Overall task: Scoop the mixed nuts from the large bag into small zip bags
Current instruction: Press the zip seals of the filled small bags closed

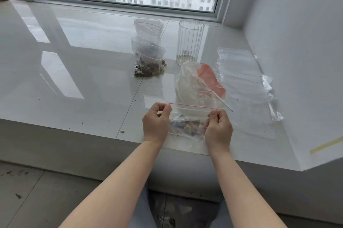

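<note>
Both hands are up at the front edge of the white sill [83, 83], holding 1 small zip bag [187, 122] between them. The left hand [156, 123] pinches the bag's top left corner between thumb and curled fingers; the right hand [219, 127] pinches the top right corner the same way. The bag's red zip line runs straight across from one hand to the other, and a layer of mixed nuts [185, 126] sits in its lower part, just above the sill's front edge.

Right behind it, a crumpled large bag [193, 83] with an orange patch lies on the sill, a thin white handle [225, 104] poking out of it toward the right hand. Whether nuts are left inside I cannot tell.

Toward the right wall side, a flat stack of empty zip bags [243, 77] lies spread on the sill, just beside the large bag. A ribbed clear glass [189, 42] stands upright behind the large bag, near the window frame [130, 3].

Left of the glass, 2 filled zip bags [148, 60] stand with nuts in their bottoms, and 1 more open bag [148, 28] stands behind them, closer to the window. A few crumbs [122, 131] lie near the sill's front edge, left of the hands.
</note>
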